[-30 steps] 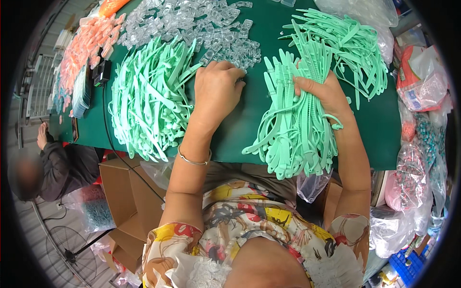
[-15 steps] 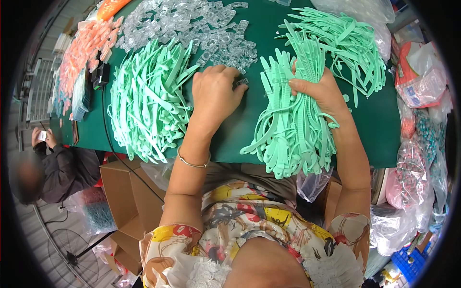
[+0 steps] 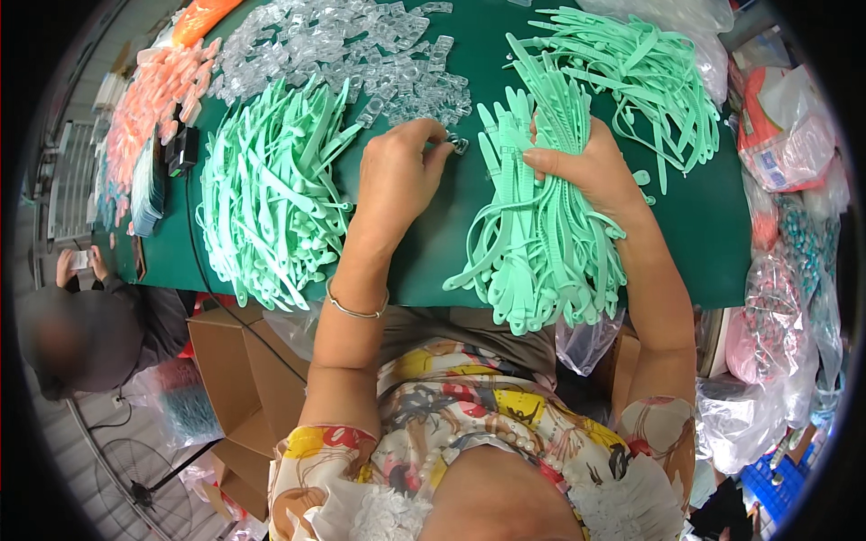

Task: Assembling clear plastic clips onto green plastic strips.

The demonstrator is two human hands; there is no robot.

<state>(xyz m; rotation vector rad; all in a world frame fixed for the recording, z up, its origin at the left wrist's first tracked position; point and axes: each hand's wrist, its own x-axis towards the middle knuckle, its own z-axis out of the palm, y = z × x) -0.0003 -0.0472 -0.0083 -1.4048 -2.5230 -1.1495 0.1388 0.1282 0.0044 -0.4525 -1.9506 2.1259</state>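
In the head view, reading the clock from its middle, the left hand (image 3: 397,171) is working at eleven o'clock, its thumb and forefinger closing around a small, clear, hard-looking buckle piece (image 3: 459,144) at twelve; whether the fingers are truly pinching it or only touching it, I cannot tell. At two o'clock the right hand (image 3: 591,167) is gripping a thick bundle of mint-green, ribbed, rubbery-looking straps (image 3: 555,261), its fingers wrapping the upper part while the tails are spreading toward three. The step in hand seems to be picking up a single clear piece while the bundle is staying off to one side; the next move is probably calling for a secure fingertip pinch and a steady right grip. Counting, one bundle is sitting in the hand, and two mint-green strap piles are lying on the dark green tabletop (image 3: 433,261): a near pile (image 3: 271,198) at ten o'clock and a far pile (image 3: 649,81) between one and two. One heap of clear plastic pieces (image 3: 334,54) is spreading at eleven, and one heap of peach-orange pieces (image 3: 162,95) at ten, farther out; overlapping is making individual straps and pieces uncountable.
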